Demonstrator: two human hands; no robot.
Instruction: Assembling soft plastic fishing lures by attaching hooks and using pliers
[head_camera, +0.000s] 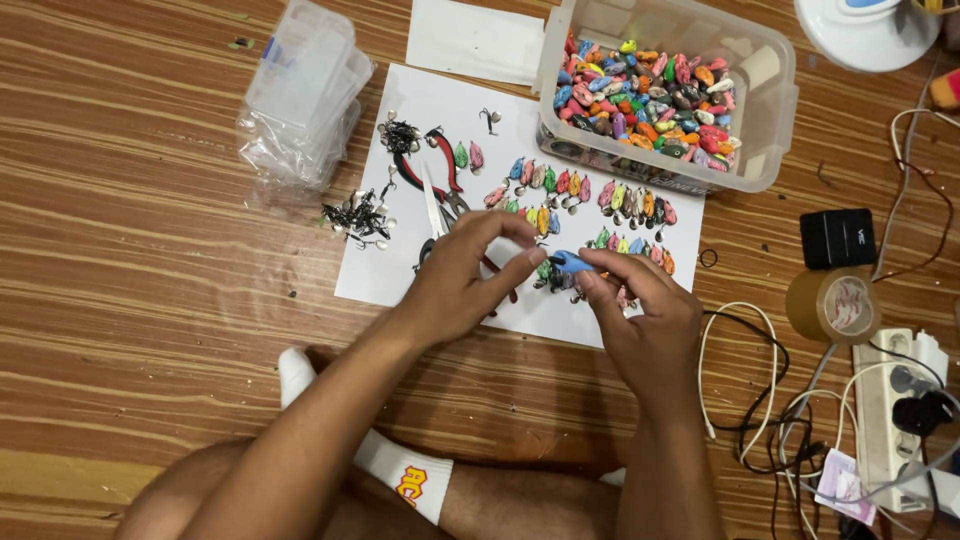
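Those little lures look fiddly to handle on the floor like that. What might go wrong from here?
The blue lure is pinched only by the fingertips of the left hand and right hand, so it may slip and knock the rows of finished lures on the white paper. The piles of hooks lie close to the left wrist and might prick it. The red-handled pliers lie among the lures and could scatter them if grabbed carelessly.

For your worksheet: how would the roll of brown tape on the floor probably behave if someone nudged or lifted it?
The tape roll lies flat on its side, so a nudge would likely slide it over the wooden floor rather than roll it. Its thick ring shape suggests it is stiff and easy to grip. Stood on edge, it would probably roll.
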